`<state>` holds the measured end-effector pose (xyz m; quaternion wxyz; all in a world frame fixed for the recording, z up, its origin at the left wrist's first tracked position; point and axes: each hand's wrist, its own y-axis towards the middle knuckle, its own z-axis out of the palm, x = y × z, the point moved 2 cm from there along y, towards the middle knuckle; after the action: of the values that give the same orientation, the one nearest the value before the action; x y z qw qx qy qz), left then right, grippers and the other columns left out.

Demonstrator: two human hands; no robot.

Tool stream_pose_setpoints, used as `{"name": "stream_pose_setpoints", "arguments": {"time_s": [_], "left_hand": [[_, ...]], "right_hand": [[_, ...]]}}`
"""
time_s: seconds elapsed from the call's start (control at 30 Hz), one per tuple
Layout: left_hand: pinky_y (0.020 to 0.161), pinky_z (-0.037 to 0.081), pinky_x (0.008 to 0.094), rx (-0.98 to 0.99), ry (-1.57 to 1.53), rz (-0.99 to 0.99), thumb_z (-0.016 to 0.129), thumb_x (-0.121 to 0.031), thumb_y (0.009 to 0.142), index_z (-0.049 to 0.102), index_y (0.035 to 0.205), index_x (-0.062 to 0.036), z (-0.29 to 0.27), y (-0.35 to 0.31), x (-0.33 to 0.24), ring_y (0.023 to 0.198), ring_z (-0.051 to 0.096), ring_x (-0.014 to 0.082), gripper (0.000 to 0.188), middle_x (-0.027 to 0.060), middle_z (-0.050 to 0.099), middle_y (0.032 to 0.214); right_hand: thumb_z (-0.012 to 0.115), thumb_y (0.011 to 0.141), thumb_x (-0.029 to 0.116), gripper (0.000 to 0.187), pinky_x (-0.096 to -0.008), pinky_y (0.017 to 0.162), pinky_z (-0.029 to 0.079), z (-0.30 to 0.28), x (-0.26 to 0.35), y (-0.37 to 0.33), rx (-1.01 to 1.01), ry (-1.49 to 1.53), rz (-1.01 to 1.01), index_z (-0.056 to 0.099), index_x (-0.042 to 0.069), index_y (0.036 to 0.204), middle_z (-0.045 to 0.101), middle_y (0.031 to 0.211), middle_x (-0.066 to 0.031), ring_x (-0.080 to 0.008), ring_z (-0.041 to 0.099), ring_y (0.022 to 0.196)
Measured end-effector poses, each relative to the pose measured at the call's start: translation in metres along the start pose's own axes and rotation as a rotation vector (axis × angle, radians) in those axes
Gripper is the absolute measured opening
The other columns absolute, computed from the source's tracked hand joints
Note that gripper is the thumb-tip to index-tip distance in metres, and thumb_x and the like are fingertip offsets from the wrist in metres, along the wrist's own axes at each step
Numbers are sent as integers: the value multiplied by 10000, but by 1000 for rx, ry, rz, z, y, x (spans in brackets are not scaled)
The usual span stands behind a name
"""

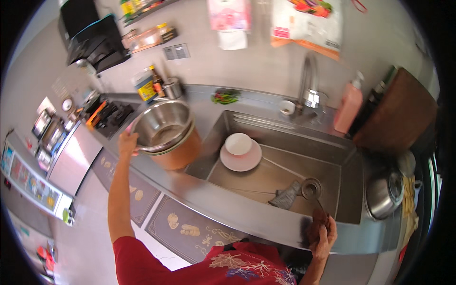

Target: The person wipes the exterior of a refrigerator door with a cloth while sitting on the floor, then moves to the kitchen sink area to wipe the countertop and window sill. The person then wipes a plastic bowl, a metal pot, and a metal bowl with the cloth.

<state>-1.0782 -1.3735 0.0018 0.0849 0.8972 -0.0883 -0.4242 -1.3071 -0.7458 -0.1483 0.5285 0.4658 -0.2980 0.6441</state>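
Note:
At the left of the counter my left hand point(127, 143) is closed on the rim of a shiny steel pot point(167, 118). The pot sits inside an orange-brown pot point(179, 153). My right hand point(326, 237) is wrapped round the dark brown, blurred handle of a ladle point(311, 189), near the sink's front edge. The ladle's round metal head hangs over the sink point(304, 159), beside a crumpled grey cloth point(286, 196). A white bowl point(238, 144) rests on a pale pink plate point(241, 162) in the sink's left part.
A curved tap point(309, 88) and a small white cup point(287, 108) stand behind the sink. To its right are a pink pump bottle point(349, 105), a brown cutting board point(398, 111) and a steel kettle point(384, 194). Green and red vegetables point(225, 97) lie behind; a stove point(114, 116) is farther left.

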Motion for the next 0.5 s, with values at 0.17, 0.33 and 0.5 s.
{"name": "stream_pose_setpoints", "arguments": {"time_s": [0.17,0.33,0.5], "left_hand": [[780,449,469,-491,805,619,552,-480,842,628,993,0,-29,25,32,891,590,367,510,213,630,946],[825,439,383,-493,144,1006,604,-231,879,545,1203,-44,21,-93,-102,1008,516,304,378,143,540,1141],[736,432,285,221,-281,1058,587,-88,847,564,1112,-32,133,-268,-208,885,515,177,272,81,550,1031]], "right_hand": [[629,675,-19,408,-386,816,482,17,23,1,-19,-1034,-471,629,101,1065,581,1056,-171,-343,579,908],[666,657,54,392,-407,717,472,-25,36,2,-19,-1308,-639,616,137,1037,539,973,-113,-294,564,853],[668,663,53,366,-415,694,466,-80,52,0,-202,-1368,-553,597,126,1015,521,918,-109,-308,554,813]]}}
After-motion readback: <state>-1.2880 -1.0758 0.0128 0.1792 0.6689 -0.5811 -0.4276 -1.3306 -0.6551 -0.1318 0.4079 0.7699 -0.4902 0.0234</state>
